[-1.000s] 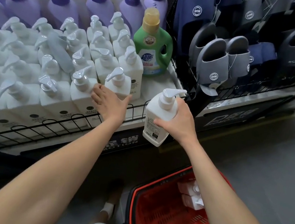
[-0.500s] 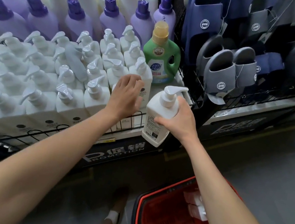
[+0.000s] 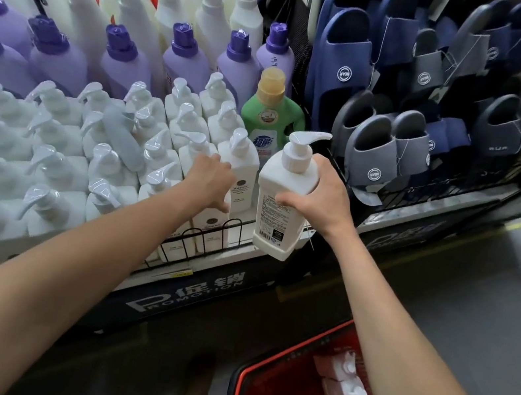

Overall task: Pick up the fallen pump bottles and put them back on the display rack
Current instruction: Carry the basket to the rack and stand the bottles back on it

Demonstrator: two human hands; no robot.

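Currently, the right hand (image 3: 321, 201) is gripping a pump bottle (image 3: 278, 214) near the display rack (image 3: 228, 256). The left hand (image 3: 211, 181) is touching racked bottles (image 3: 240, 166); whether it is gripping one cannot be told.

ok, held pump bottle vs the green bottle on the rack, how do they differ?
The pump bottle is white with a pump head; the green bottle has a plain yellow cap. The pump bottle is gripped by the right hand at the front edge of the rack; the green bottle stands on the rack, untouched. Both are roughly upright and labelled.
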